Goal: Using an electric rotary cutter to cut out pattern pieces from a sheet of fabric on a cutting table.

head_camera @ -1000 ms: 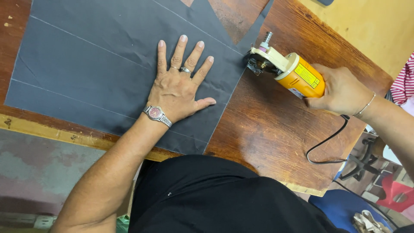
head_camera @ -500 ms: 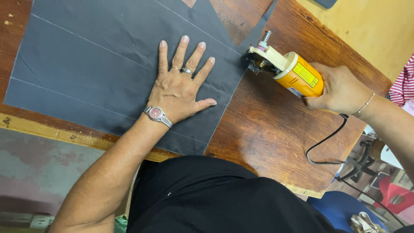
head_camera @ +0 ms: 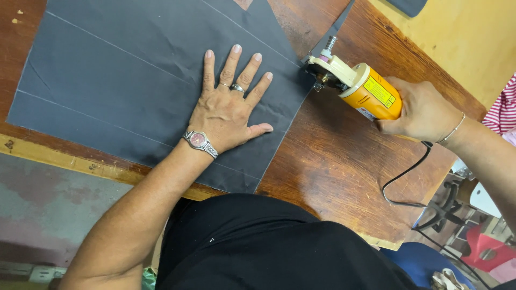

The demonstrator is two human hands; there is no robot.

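Barely anything has shifted since the earlier frames: I see the cutter nudged slightly along the cloth edge, and both hands sit where they were.

From the head camera, the left hand (head_camera: 228, 110) lies flat on the dark grey fabric (head_camera: 123, 75), palm down, its fingers (head_camera: 232, 67) spread apart and pressing the cloth to the wooden table (head_camera: 333, 172). A ring sits on one finger and a wristwatch (head_camera: 199, 142) on the wrist behind them.

The right hand (head_camera: 422, 110) is wrapped shut around the rear of the electric fabric cutter (head_camera: 357, 86), fingers clamped on its body. That cutter has a stubby orange-yellow barrel with a label, and a cream-coloured head carrying a small blade housing. Its long axis runs diagonally, the head pointing away from the right-hand fingers toward the left hand's fingertips. The head meets the fabric's right edge, just beyond the left thumb side, well clear of the spread fingers. A black cord (head_camera: 408, 177) trails from behind the right palm, across the table and off its edge.
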